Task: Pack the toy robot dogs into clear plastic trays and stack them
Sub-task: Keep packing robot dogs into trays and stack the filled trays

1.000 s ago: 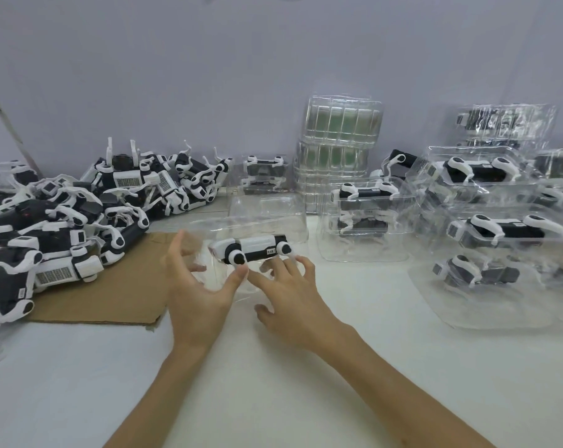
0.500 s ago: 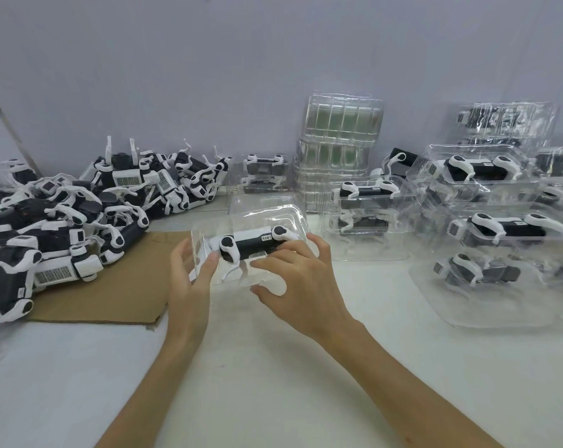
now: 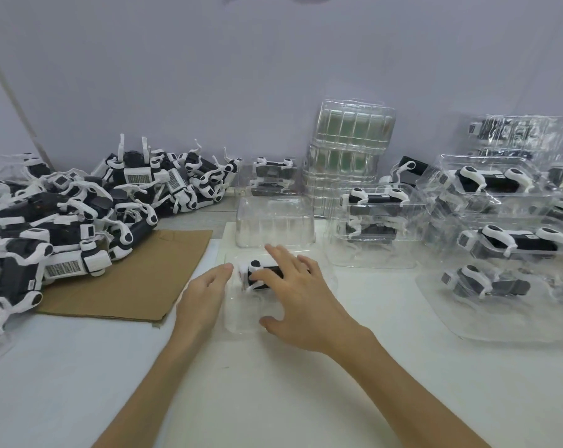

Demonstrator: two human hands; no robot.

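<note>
White bench [image 3: 257,389]: right hand [image 3: 301,302], grip spread flat, presses toy robot dog [image 3: 257,273] into clear tray [image 3: 241,321]; left hand [image 3: 206,295], grip apart, alongside. Risk: off-centre pressure may buckle or tip tray.

A toy robot dog [image 3: 257,273] in a clear tray [image 3: 241,316] is covered by the right hand [image 3: 301,302], the left hand [image 3: 204,292] laid alongside

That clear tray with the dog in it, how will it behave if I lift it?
The clear tray looks thin, so it would likely flex. The toy dog sits toward its far end, so it may tip that way. Its glossy surface could be slippery.
</note>
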